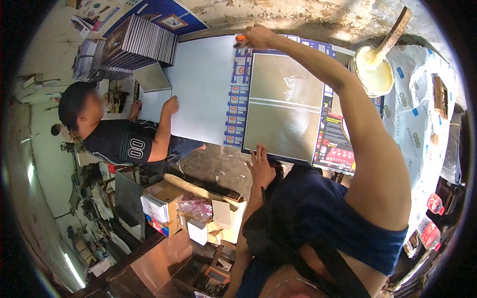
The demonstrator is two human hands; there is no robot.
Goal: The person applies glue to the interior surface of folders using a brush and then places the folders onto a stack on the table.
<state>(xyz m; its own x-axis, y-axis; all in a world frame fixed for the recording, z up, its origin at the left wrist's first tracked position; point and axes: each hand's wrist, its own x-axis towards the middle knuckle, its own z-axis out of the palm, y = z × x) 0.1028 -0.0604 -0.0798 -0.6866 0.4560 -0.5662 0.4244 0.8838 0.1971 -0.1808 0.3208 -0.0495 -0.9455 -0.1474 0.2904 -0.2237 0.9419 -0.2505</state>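
Observation:
At the far edge of the table, my right hand [258,37] is closed around a small tool with an orange handle [241,38]; its working end is too small to make out. Its arm reaches across two grey-beige panels [284,130] laid one beyond the other, with white strips between and around them. Shiny streaks show on their surfaces. My left hand [261,168] has its fingers spread at the near edge of the nearer panel, holding nothing. Beneath the panels lies a printed blue sheet [234,111].
A bucket [355,74] of cream-coloured paste holds a wooden stick [392,37] at the right. Left stands a co-worker [121,139] at a white sheet [201,89], near stacked framed boards [141,42]. Cardboard boxes [171,191] sit behind, on the lower left.

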